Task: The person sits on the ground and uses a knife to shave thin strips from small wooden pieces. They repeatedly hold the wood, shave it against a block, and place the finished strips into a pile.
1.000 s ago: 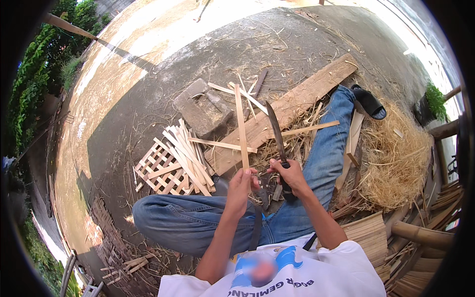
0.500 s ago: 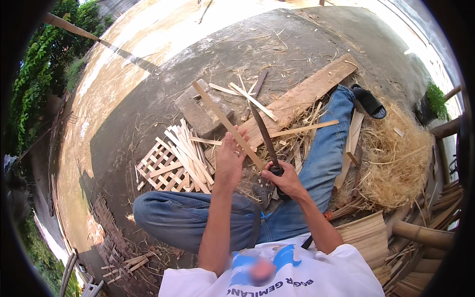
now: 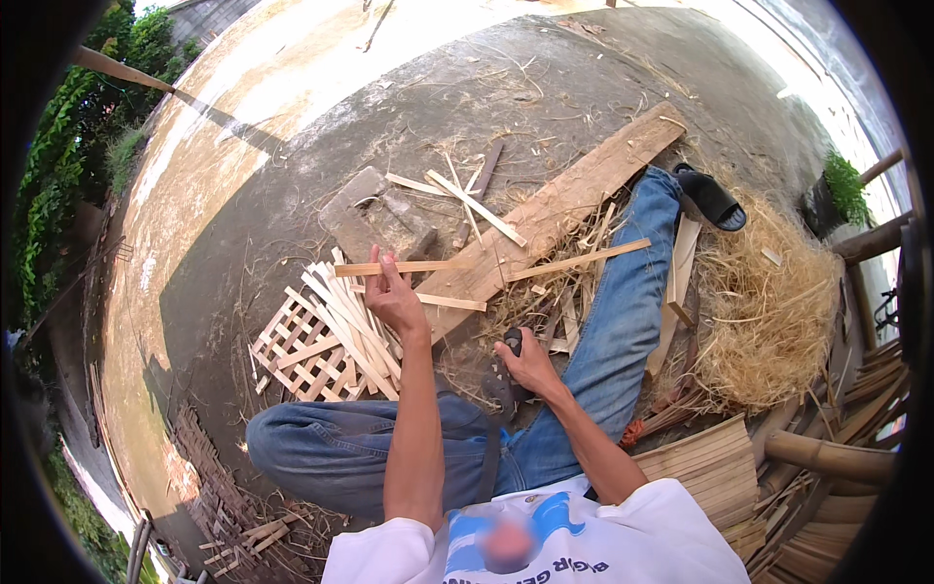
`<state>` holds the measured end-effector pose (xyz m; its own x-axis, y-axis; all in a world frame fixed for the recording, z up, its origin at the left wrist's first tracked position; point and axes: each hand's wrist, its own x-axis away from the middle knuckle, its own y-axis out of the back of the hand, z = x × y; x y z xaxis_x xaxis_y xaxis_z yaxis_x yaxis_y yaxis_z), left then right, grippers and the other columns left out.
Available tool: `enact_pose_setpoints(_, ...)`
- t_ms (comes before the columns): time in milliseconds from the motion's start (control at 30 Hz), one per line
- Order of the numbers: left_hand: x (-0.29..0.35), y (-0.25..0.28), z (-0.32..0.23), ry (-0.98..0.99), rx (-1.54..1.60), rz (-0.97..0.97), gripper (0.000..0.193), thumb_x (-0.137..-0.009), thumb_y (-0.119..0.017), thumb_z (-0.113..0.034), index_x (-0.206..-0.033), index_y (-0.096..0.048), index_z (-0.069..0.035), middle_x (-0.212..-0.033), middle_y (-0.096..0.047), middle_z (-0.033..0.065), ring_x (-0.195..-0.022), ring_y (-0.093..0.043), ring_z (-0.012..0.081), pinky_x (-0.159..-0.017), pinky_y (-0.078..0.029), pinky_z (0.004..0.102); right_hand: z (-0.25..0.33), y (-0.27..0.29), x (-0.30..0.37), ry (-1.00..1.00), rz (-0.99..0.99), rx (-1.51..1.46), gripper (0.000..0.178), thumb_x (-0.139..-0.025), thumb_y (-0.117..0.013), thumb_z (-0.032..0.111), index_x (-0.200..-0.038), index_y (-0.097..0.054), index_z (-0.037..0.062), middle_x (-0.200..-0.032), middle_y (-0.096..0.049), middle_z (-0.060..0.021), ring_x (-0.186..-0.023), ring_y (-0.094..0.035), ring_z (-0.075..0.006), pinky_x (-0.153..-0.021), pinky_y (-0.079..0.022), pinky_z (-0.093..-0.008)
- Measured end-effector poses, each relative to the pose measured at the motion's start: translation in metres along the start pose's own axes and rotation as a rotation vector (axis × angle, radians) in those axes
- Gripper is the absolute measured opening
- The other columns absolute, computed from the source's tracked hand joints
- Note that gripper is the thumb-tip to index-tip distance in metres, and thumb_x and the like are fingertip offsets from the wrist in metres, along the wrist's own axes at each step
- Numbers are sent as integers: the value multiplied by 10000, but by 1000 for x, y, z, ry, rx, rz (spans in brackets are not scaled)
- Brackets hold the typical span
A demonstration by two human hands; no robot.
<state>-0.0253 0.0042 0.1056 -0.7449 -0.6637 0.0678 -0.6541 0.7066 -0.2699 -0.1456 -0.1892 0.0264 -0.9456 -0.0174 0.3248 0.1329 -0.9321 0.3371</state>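
Between the fingers of my left hand (image 3: 394, 297) is a pale bamboo strip (image 3: 418, 266), lying nearly level from left to right. It is above the stone block and the end of the wooden plank (image 3: 574, 209). My right hand (image 3: 532, 365) is closed around the dark handle (image 3: 513, 338) of a knife, low in front of my lap; its blade is hard to make out now. Left of my left hand, a pile of cut strips (image 3: 341, 316) rests on a woven lattice of strips (image 3: 282, 341).
A stone block (image 3: 355, 219) sits beyond my left hand. Loose strips (image 3: 477, 209) cross near the plank. One strip (image 3: 584, 260) reaches over my right leg. A heap of fine shavings (image 3: 769, 321) is at right, near my black sandal (image 3: 710, 198). Bamboo poles (image 3: 827, 457) stand lower right.
The strip in my left hand has swung from a steep slant to nearly level and moved left. My right hand has drawn apart from it, slightly left and down, the knife blade no longer plainly visible.
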Motion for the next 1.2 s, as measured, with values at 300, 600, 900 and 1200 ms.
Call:
enact_pose_setpoints(300,8,17,15,-48,-38,-93,446,-1060,-592,-148,-1496,-531,-77,-1418,-605,189,-1255,-620,254,-978,-577,411,66,-33,16,32,164,-93,523,-1018,-614,444,-1170,-573,-55,-826,-689,-249,-726,-721,-354,-691,-541,-436)
enact_pose_setpoints(600,5,19,10,-5,-53,-112,463,-1075,-555,-143,-1525,-478,-65,-1498,-543,159,-1279,-615,258,-948,-605,388,35,-38,-15,-41,140,-23,469,-1027,-596,429,-1005,-628,-39,-841,-692,-277,-837,-682,-472,-748,-522,-498)
enact_pose_setpoints(900,4,19,13,-25,8,-28,436,-1084,-546,-158,-1505,-494,-57,-1217,-713,147,-1140,-690,225,-943,-596,385,4,-33,-30,-130,117,33,561,-1028,-562,483,-1025,-624,-74,-829,-681,-311,-842,-680,-490,-762,-509,-535)
enact_pose_setpoints(1200,0,22,14,-6,-19,-74,430,-1083,-559,-188,-1496,-499,-85,-1094,-722,103,-1061,-696,198,-910,-581,383,25,-29,-20,-67,114,54,540,-1039,-554,460,-966,-618,-71,-767,-651,-293,-834,-691,-464,-745,-510,-511)
